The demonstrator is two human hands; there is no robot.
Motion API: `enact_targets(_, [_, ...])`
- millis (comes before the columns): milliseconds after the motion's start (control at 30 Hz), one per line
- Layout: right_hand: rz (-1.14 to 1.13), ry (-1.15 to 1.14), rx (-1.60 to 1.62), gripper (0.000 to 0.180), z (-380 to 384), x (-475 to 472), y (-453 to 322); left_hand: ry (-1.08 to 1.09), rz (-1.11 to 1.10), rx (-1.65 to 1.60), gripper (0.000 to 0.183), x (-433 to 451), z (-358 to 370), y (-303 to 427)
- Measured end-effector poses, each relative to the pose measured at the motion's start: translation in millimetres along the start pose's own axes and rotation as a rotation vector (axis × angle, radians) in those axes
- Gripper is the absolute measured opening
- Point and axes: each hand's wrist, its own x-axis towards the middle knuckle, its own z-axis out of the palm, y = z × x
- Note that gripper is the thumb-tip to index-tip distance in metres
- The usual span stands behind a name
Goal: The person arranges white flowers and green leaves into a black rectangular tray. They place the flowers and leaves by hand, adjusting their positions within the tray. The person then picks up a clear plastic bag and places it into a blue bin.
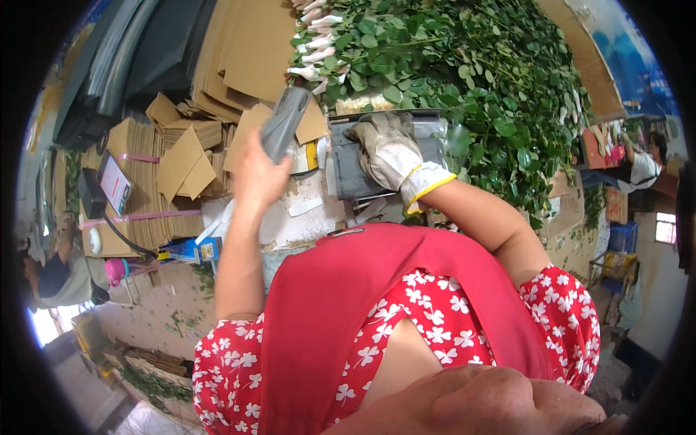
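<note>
My left hand [260, 173], bare and blurred, grips a grey stapler-like tool [285, 120] held up over small cardboard sheets [247, 130]. A white work glove with a yellow-edged cuff covers my right hand [387, 149]. Its soiled fingers curl down onto a dark grey board or shallow tray [345, 168] with a black back edge. Whether those fingers pinch anything is hidden. Just beyond lies a large heap of leafy green stems [435, 54]. White-sleeved flower heads [321, 43] line the heap's left side. White strips [305, 206] lie on the worn tabletop [288, 231] between my arms.
At left stand bundled cardboard stacks [136, 141] with a phone [115, 185] propped against them. Large cardboard sheets [261, 49] and dark rolled material [163, 49] lie behind. A blue box [190, 250] sits at the table's left edge. Other people [647, 163] appear at both sides.
</note>
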Motion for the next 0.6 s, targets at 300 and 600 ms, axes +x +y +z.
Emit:
enact_targets(300, [0.259, 0.433, 0.737, 0.051, -31, -43, 133, -0.597, 0.048, -1.508, 0.059, -2, 140, 60])
enact_targets(600, [-0.074, 0.082, 0.351, 0.067, -57, -24, 47, -0.576, 0.633, -0.356, 0.066, 5, 132, 74])
